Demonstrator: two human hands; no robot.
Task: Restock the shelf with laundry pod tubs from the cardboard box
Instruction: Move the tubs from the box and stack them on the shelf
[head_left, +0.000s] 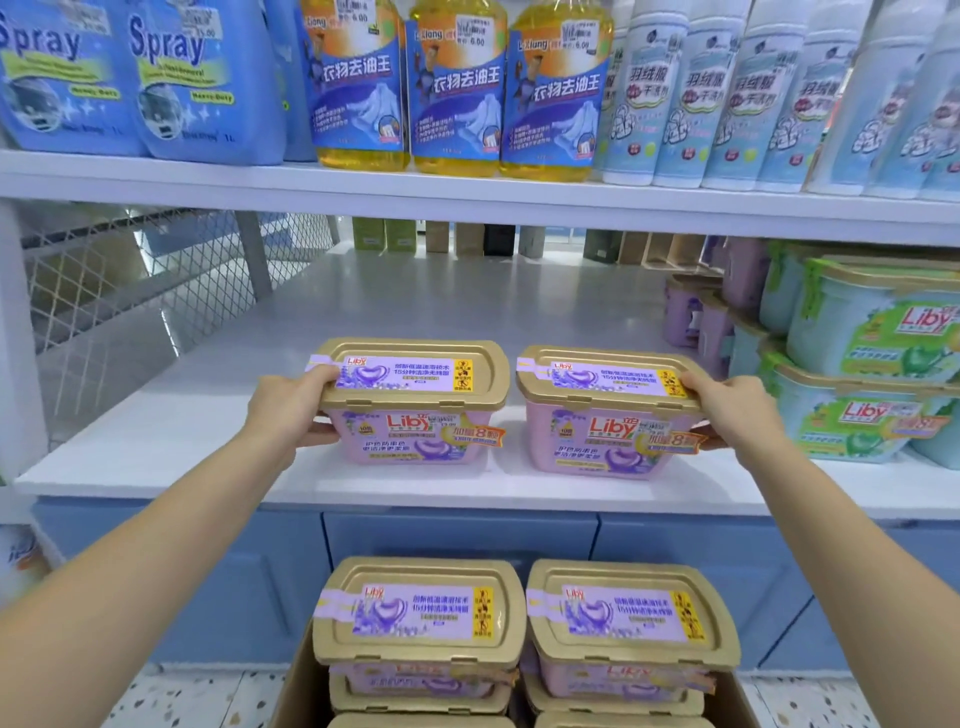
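Setting: white shop shelf (363, 312), blue cabinet fronts below.
Left tub (415, 400): pink, gold lid, upright at the shelf's front, just beside the right tub (608, 415).
Left hand (288, 410): clamped on the left tub's outer end, thumb on the lid.
Right hand (732, 410): gripping the right tub's outer end likewise.
Cardboard box (301, 691): open, below the shelf, holding stacked tubs (415, 618) in two columns.
Neighbours: green tubs (872, 332) stacked at the shelf's right; yellow bottles (452, 88) above.

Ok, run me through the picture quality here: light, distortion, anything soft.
Head view: light even and soft, only faint shadows on the white shelf; the wide lens bows the upper shelf and tilts the white bottles; labels on the left pink tub and right pink tub read sharp; the green tubs at right smear.
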